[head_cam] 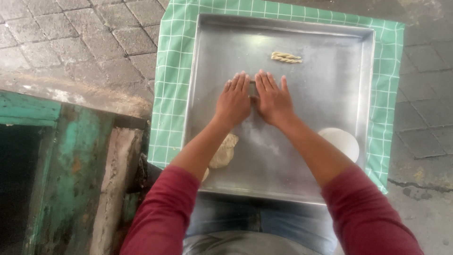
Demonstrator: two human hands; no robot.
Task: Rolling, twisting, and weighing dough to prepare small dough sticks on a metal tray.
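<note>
Both hands lie flat, palms down, side by side in the middle of a large metal tray (330, 85). My left hand (234, 99) and my right hand (272, 98) almost touch, with fingers straight and pointing away from me. Whatever lies under the palms is hidden. A small twisted stick of dough (286, 57) rests on the tray beyond my right fingertips. A rough lump of dough (224, 151) lies on the tray beside my left forearm, partly covered by it.
The tray sits on a green cloth with white checks (172, 71) spread over grey paving stones. A white round piece (340, 141) rests in the tray's near right corner. A worn green-painted frame (61, 156) stands at the left.
</note>
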